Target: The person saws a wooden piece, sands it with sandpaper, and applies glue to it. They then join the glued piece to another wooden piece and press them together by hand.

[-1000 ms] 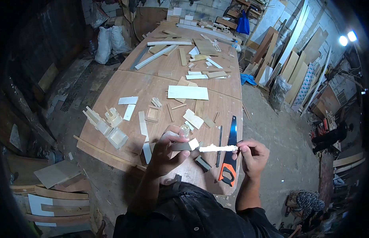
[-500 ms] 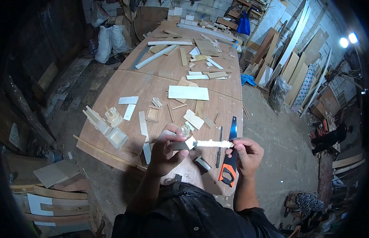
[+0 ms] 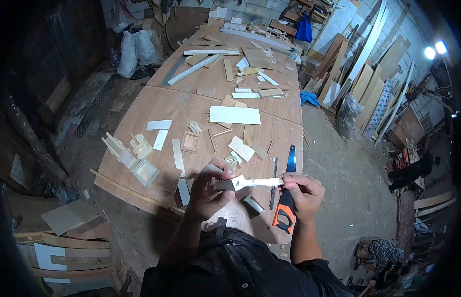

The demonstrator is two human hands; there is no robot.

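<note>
My left hand (image 3: 212,187) is closed around a small block (image 3: 227,185) with a pale end face. A lumpy white strip (image 3: 260,182) runs sideways from that end to my right hand (image 3: 303,190), whose thumb and fingers pinch its far end. Close by my left fingertips shows a clear round piece (image 3: 232,161). Below the strip lies a short piece with a white face (image 3: 253,204). Near my right hand, a handsaw with an orange and black handle (image 3: 284,219) and a thin dark tool (image 3: 273,190) rest on the table.
The wooden table (image 3: 156,111) carries a white board (image 3: 235,115), a small wooden frame (image 3: 189,142), pale box-like assemblies (image 3: 143,171) and many offcuts. Long boards lean on the right wall. A person (image 3: 384,252) is at the lower right.
My right hand has moved slightly left, towards my left hand. Less of the white strip shows between them, and the block's end is turned a little differently.
</note>
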